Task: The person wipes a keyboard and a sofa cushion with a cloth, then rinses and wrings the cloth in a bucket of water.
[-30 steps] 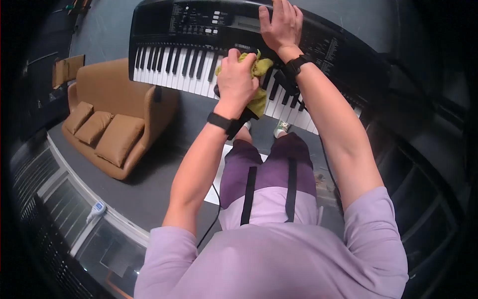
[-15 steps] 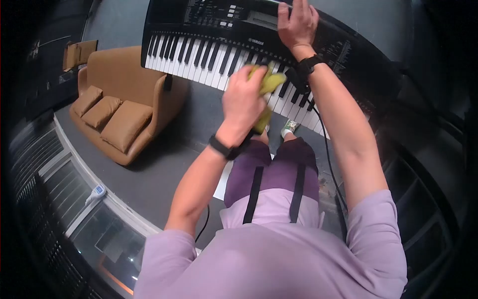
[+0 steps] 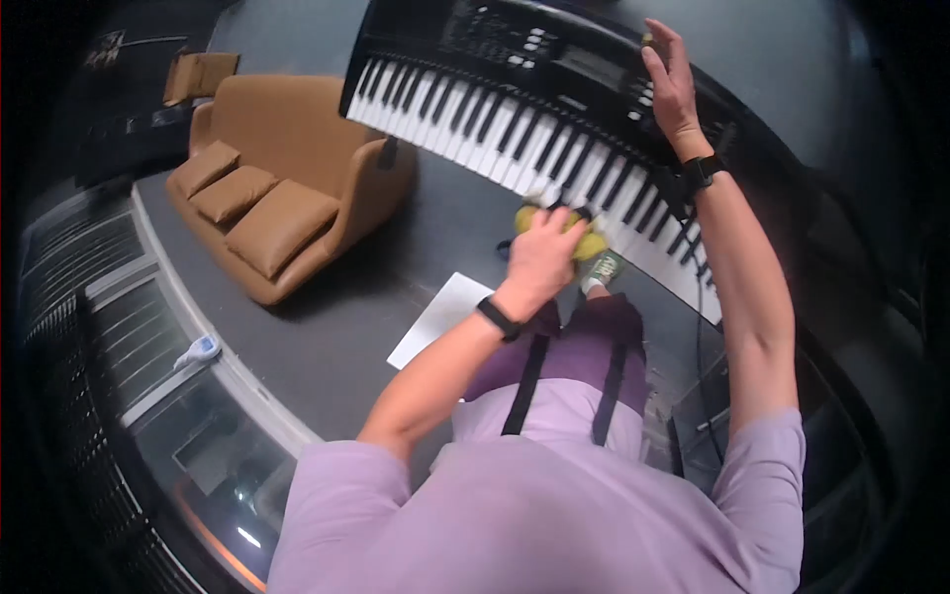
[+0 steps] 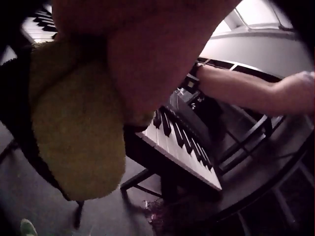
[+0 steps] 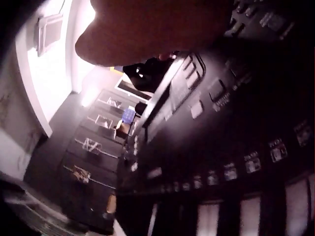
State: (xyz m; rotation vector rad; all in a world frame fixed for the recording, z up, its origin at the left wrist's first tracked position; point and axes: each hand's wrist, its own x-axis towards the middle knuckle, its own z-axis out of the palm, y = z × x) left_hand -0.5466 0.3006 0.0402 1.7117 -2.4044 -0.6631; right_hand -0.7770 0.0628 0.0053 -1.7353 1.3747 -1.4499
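A black electronic keyboard point(image 3: 470, 114) with white and black keys slants across the upper part of the head view. My left hand point(image 3: 542, 259) grips a yellow-green cloth point(image 3: 591, 247) at the front edge of the keys. In the left wrist view the fuzzy cloth point(image 4: 78, 132) hangs down from the hand, with a dark part along one side. My right hand point(image 3: 675, 94) is over the keyboard's control panel near the display, fingers extended and slightly bent. Buttons point(image 5: 197, 109) show just below it in the right wrist view. Both wrists carry black bands.
A brown sofa point(image 3: 277, 129) with several cushions stands left of the keyboard. A white sheet point(image 3: 440, 317) lies on the floor near the legs. A dark cable point(image 3: 701, 327) hangs at the keyboard's right end. Windows point(image 3: 168, 396) line the lower left.
My left hand has pulled the cloth from over the keys back to their front edge and toward the right. The right hand has turned onto its side over the panel. The head view has shifted.
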